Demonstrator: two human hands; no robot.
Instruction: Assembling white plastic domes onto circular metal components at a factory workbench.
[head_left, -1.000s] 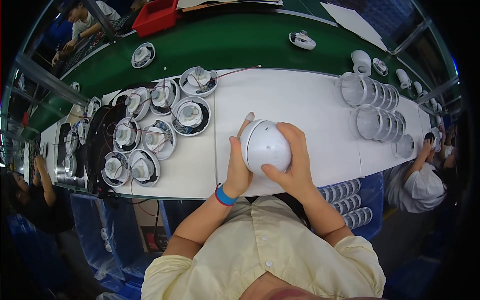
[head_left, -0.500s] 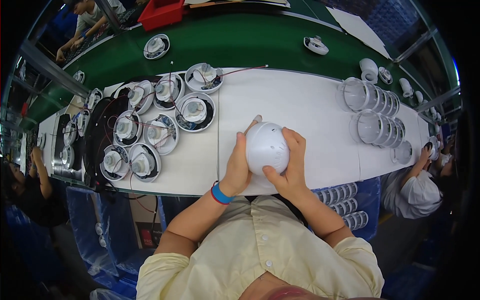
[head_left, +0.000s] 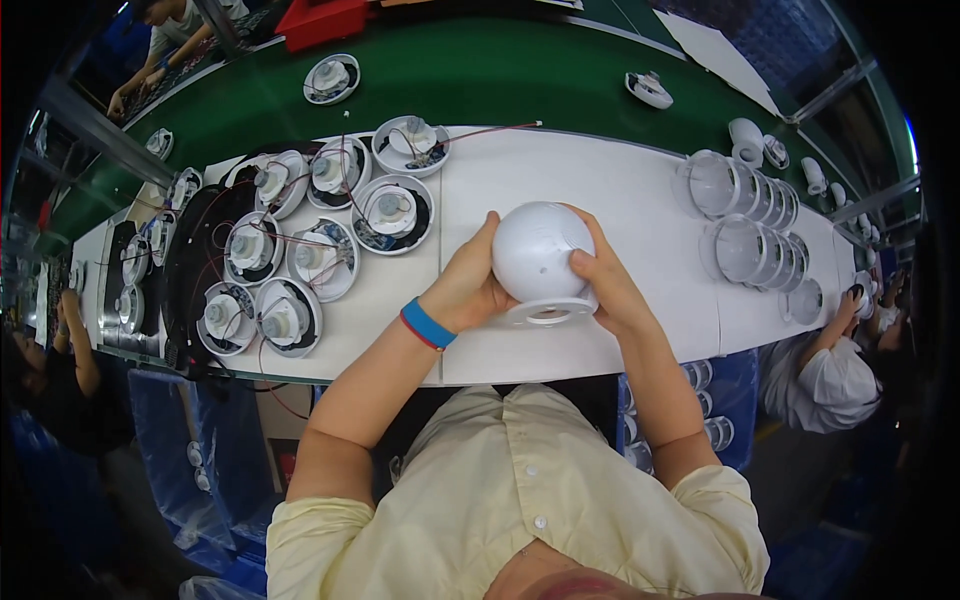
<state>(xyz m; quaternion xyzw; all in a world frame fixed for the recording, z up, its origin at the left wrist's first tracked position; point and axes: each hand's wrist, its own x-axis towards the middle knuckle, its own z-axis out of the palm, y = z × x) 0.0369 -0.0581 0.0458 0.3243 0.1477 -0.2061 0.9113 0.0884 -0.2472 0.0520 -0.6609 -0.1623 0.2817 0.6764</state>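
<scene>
Between my two hands, above the white work surface, is a glossy white ball-shaped housing (head_left: 540, 243) with a few small holes. A white ring-shaped base (head_left: 548, 313) with an opening shows at its lower edge, toward me. My left hand (head_left: 470, 280), below a blue wristband, is closed around the housing's left side, and its fingers are partly hidden beneath. On the other side my right hand (head_left: 612, 278) grips the housing, thumb pressed on its front.
Several open white shells (head_left: 392, 213) with round grey parts, boards and thin red wires lie at left. Clear cylindrical covers (head_left: 740, 249) rest in rows at right. Beyond runs a green conveyor belt (head_left: 480, 80) carrying white parts. Blue bins (head_left: 185, 440) stand below; other people work on both sides.
Both hands have moved slightly away from me and tilted the housing, so its ring base now shows on my side. The white parts on the belt have shifted right.
</scene>
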